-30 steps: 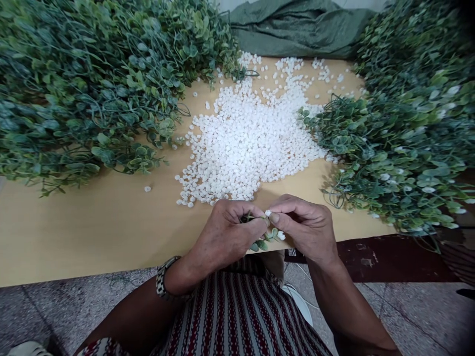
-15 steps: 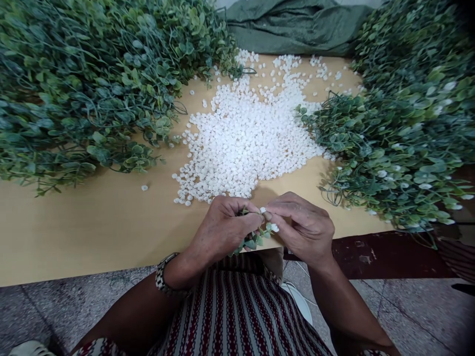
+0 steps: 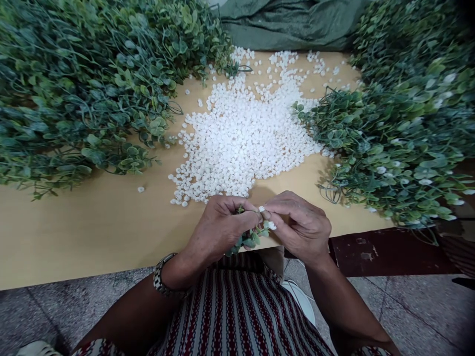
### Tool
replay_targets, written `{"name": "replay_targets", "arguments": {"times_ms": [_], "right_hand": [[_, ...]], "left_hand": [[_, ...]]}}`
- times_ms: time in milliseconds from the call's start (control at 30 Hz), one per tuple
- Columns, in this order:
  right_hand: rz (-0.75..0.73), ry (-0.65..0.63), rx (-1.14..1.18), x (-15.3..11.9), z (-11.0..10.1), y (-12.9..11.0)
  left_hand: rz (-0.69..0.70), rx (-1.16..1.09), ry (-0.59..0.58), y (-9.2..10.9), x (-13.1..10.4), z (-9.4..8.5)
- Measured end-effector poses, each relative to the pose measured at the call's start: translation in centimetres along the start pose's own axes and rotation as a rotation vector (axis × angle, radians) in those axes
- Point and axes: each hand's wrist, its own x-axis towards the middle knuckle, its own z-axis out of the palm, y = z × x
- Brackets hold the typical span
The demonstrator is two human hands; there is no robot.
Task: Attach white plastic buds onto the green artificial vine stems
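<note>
My left hand (image 3: 218, 227) is closed around an artificial green sprig (image 3: 249, 241), whose leaves hang below the fingers at the table's front edge. Between the fingertips of my right hand (image 3: 302, 225) is a small white flower piece (image 3: 261, 209), pinched right against the left thumb and finger. Another white flower (image 3: 271, 225) sits on the sprig just below. The stem tip is hidden by the fingers. Beyond my hands spreads a heap of small white flower pieces (image 3: 241, 143).
Leafy artificial greenery (image 3: 111, 89) is piled at the left. More greenery with white flowers on it (image 3: 408, 143) lies at the right. A dark green cloth sack (image 3: 293, 24) stands behind the heap. One loose white piece (image 3: 141, 189) lies apart on the table (image 3: 92, 232).
The view has shifted slightly. Both hands keep the same grip at the sprig's tip, with the white flower piece still pinched between them.
</note>
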Motion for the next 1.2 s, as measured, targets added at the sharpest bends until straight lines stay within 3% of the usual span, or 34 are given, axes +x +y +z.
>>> {"name": "replay_targets", "arguments": {"times_ms": [800,1200], "right_hand": [[-0.058,-0.041,-0.167,-0.3,-0.4,-0.1],[-0.226,-0.145,-0.216,-0.2,-1.1,0.9]], "left_hand": [[-0.010,-0.058,0.001,-0.2,0.0,0.4],[0.010,0.100,0.010,-0.6,-0.1,0.1]]}}
